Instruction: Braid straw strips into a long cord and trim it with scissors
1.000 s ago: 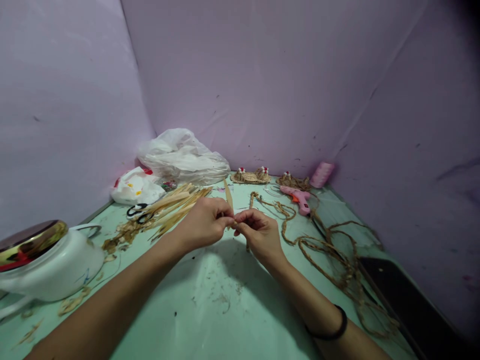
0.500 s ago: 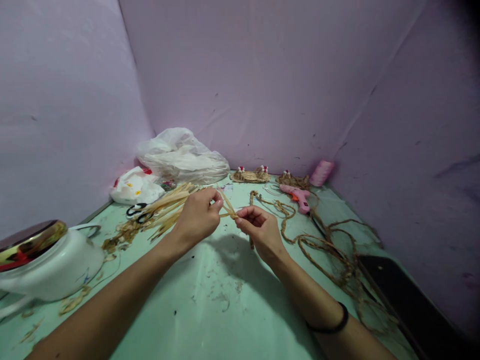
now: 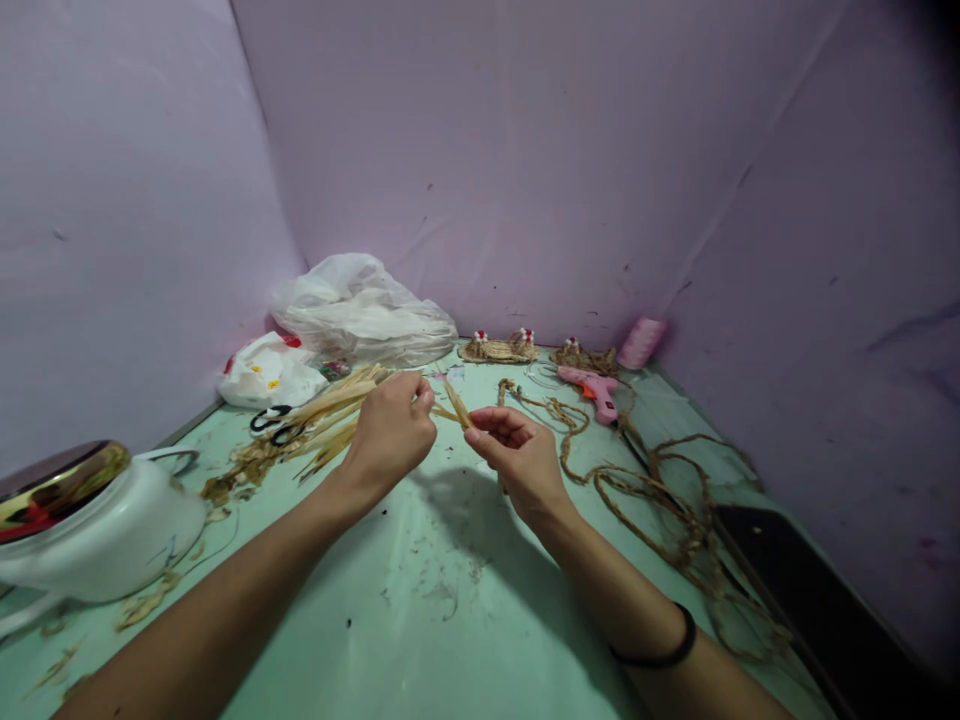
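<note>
Between thumb and fingers, my right hand [image 3: 523, 460] pinches the lower end of some pale dried plant strips [image 3: 456, 402], whose tips point up and away. A thin strand runs from that pinch leftward to my left hand [image 3: 396, 418]. The left fingers are curled closed around the strand's end, which they mostly hide. Just beyond and left of this hand lies a loose pile of dried leaf strips [image 3: 330, 425]. A brown braided cord [image 3: 574, 450] trails over the table beside my right hand.
Black-handled scissors [image 3: 281, 425] lie by the pile. A white teapot-like vessel [image 3: 112, 530] stands at left, a white plastic bag [image 3: 360, 310] at the back. A pink glue gun [image 3: 592, 390], pink thread spool [image 3: 642, 343], woven piece [image 3: 499, 350] and dark phone-like slab [image 3: 810, 610] are around.
The strips in my right hand now stand fanned upward rather than looped between both hands. My left hand has shifted slightly left, rolled its knuckles over, and drawn a little apart from the right.
</note>
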The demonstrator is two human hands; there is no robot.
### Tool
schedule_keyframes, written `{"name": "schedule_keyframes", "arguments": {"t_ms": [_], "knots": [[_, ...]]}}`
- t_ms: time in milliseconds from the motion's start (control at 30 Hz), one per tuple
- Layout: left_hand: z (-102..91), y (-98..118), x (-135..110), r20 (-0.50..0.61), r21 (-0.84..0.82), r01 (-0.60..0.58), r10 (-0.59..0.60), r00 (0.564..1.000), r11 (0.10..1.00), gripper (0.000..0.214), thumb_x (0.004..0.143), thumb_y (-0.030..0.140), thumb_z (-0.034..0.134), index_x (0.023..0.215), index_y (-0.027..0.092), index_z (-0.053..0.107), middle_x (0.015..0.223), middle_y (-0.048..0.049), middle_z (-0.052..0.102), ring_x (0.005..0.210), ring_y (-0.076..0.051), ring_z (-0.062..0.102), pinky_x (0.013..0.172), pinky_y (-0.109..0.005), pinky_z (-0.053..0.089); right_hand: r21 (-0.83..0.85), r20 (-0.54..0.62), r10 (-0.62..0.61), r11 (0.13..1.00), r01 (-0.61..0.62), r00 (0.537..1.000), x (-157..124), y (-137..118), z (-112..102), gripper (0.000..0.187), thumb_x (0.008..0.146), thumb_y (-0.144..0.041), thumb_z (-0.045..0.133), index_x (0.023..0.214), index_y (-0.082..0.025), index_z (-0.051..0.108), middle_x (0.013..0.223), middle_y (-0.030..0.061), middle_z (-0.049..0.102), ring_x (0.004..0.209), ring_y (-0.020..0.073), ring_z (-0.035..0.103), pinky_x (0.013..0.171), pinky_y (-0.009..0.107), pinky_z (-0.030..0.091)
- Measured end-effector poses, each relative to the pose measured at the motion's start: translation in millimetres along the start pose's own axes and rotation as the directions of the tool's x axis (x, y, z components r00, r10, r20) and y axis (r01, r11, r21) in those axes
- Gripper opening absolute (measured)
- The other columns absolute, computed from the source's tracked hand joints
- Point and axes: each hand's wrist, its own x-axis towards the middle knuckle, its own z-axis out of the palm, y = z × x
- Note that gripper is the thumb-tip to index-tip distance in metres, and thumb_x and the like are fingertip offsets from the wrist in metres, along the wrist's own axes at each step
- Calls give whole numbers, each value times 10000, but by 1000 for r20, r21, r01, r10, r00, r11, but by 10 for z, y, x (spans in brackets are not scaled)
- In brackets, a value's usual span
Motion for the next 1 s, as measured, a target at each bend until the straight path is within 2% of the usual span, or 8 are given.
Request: {"name": "schedule_keyframes", "arguments": {"t_ms": [100,267,367,467,600,733,867,1000], "knots": [[14,-38,15,-17,8,11,-11,1000,1000,118,727,179,423,622,181,476,598,4,504,583,-129,444,556,-252,313,-1,17,16,1000,-16,1000,-3,-3,8,227,520,-250,724,710,-157,640,570,-22,581,476,67,461,436,197,366],[-3,-94,47,2,-46,-42,42,999,998,140,733,203,453,650,173,561,622,1,558,584,-122,464,546,-248,331,79,-58,62,995,-58,996,38,27,-22,220,529,-264,725,701,-147,653,500,-30,541,406,50,380,367,190,274],[-64,-95,45,-122,-116,-110,96,988,987,156,749,220,463,757,172,611,709,-8,607,594,-112,486,550,-237,362,133,-74,88,988,-77,993,72,62,-51,225,527,-263,733,699,-143,653,479,-40,519,389,39,338,355,183,237],[-118,-88,23,-236,-94,-210,184,954,973,169,737,223,499,827,172,633,812,-27,624,640,-114,511,569,-232,388,140,-58,83,987,-74,995,78,86,-62,229,532,-263,735,711,-144,657,489,-38,527,394,37,336,359,182,230],[-122,-89,-6,-94,-28,-349,345,934,937,179,696,183,528,816,182,661,807,-30,631,661,-121,528,603,-238,408,122,-47,69,991,-63,996,59,92,-55,240,537,-276,735,723,-146,657,476,-41,523,386,42,334,362,188,230],[-88,-89,-13,-5,-59,-450,451,893,891,267,642,98,501,834,188,662,841,-26,642,673,-118,537,634,-241,425,115,-41,68,991,-63,997,49,73,-46,240,535,-282,731,721,-152,654,484,-44,530,390,44,344,369,190,243],[-70,-85,-2,56,-112,-467,475,878,877,192,687,137,511,779,197,669,816,-30,651,720,-130,553,665,-248,427,112,-17,76,991,-73,997,46,46,-34,236,537,-287,730,716,-153,655,470,-50,519,385,43,337,369,193,243],[-60,-96,25,51,-150,-427,438,897,892,163,735,149,499,670,173,646,706,-26,642,664,-115,547,634,-235,411,106,0,87,991,-86,996,37,30,-22,231,536,-292,731,708,-158,653,490,-43,539,396,43,361,371,188,264]]}}
